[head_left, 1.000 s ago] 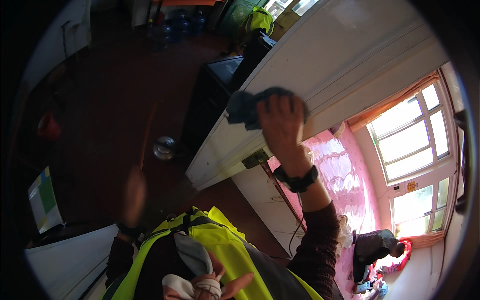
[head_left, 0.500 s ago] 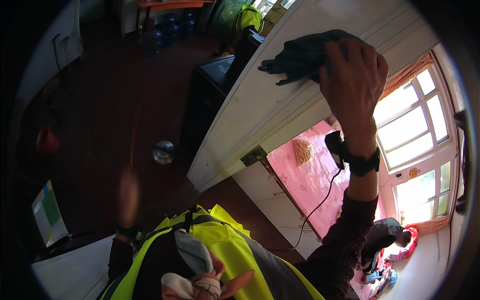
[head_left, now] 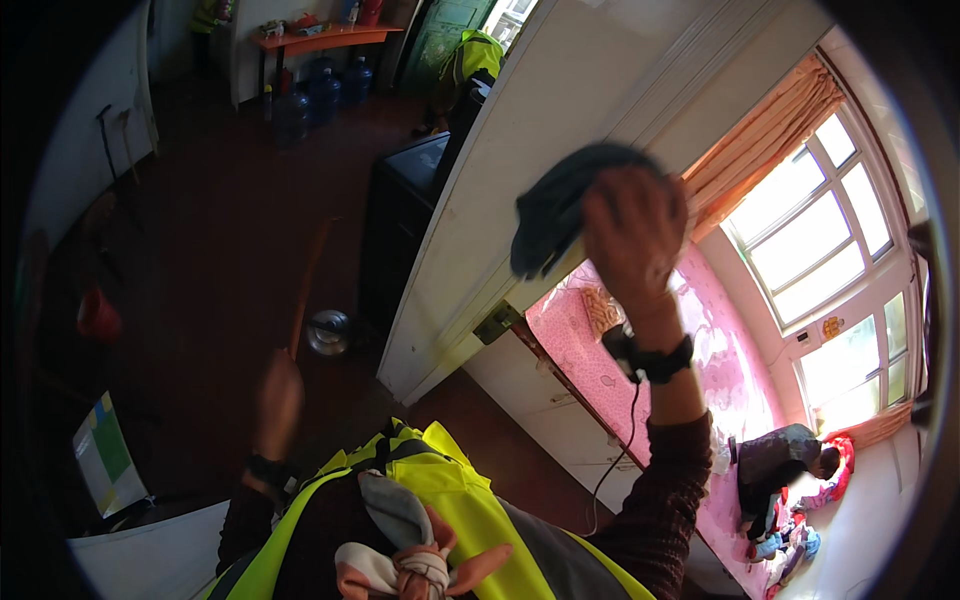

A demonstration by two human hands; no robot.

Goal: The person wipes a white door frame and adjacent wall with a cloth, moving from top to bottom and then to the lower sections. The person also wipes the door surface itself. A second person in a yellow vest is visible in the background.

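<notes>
On my feed the dark cloth (head_left: 562, 210) is at the white door's (head_left: 470, 240) long edge, farther up than the lock plate (head_left: 496, 324), with my right hand (head_left: 635, 230) grasping it by the near side; fabric fans out past the fingers, I'd guess to cover more panel, but blur means I can't confirm contact. My left hand (head_left: 280, 400), also blurred, looks wrapped round a thin brown stick (head_left: 308, 285), pointing out beside the metal pot (head_left: 329, 332), probably to clear the door.
</notes>
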